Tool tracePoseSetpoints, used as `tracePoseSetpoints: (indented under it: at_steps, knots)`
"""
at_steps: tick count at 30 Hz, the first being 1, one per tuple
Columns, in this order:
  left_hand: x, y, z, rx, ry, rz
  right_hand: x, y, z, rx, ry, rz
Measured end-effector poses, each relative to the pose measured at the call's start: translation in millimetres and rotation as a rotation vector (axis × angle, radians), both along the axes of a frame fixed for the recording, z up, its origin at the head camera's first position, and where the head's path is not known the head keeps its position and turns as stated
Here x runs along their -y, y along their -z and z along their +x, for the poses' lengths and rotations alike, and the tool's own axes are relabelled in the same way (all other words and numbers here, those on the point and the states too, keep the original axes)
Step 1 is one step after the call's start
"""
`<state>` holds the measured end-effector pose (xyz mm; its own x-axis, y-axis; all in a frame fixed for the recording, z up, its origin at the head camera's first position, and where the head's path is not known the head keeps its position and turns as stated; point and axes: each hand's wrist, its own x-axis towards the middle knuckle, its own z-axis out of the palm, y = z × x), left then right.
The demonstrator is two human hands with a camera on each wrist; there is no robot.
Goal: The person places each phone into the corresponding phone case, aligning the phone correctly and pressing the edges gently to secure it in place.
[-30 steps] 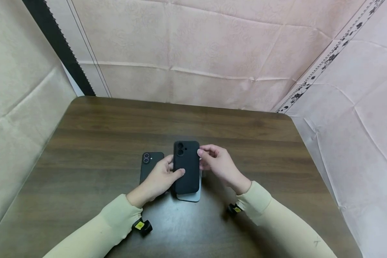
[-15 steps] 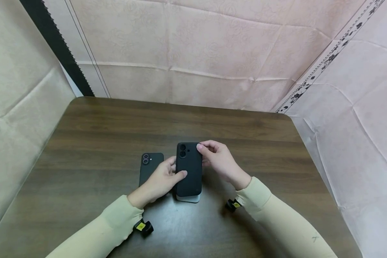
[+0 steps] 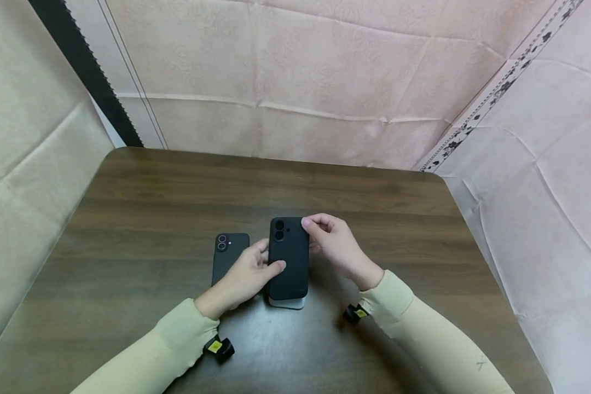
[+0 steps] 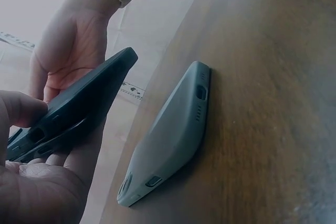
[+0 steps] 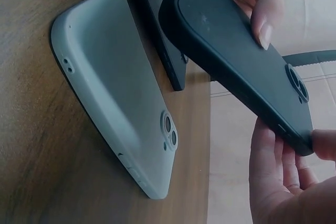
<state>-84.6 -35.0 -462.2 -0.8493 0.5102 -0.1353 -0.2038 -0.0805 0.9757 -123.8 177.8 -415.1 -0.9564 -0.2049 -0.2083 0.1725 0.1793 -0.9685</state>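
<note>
A black phone case (image 3: 289, 260) with camera openings is held just above the table, its back turned up. Whether a phone is inside, I cannot tell. The left hand (image 3: 248, 271) grips its left edge, thumb across the back and fingers beneath. At the upper right corner the right hand (image 3: 335, 246) pinches it between thumb and fingers. Below lies a pale grey-green phone (image 5: 118, 77), mostly covered by the case in the head view. A dark phone (image 3: 230, 253) with two lenses lies left of it, its lower part hidden by the left hand.
Everything lies on a brown wood-grain table (image 3: 177, 219). Pale creased cloth (image 3: 325, 71) hangs behind and at both sides. Each wrist wears a small black camera, such as the left wrist camera (image 3: 220, 348).
Over the second, the black case has shifted slightly right and down, and the right hand has moved up to its corner. In the last half second almost nothing has moved.
</note>
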Motion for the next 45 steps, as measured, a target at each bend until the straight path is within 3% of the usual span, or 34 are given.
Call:
tracePoseSetpoints:
  at_steps: [10,21,31,40,45]
  knots:
    - [-4.3,-0.5,1.3,-0.008,0.055,0.011,0.9,-2.7,-2.5,0.0,-0.002,-0.007]
    - [-5.7,1.3,1.0,-0.015,0.055,-0.001,2.2,-2.3,-1.6,-0.023,0.026,0.029]
    - [-6.3,7.4,1.8,-0.005,0.047,-0.103,-1.1,1.5,-2.7,-0.075,0.109,0.078]
    - [-9.0,3.5,5.4,-0.003,0.042,-0.071,-2.6,-3.1,-4.6,-0.074,0.029,0.022]
    - [-10.1,1.3,7.1,0.0,0.059,-0.071,-0.4,-4.4,-5.0,-0.085,-0.003,0.051]
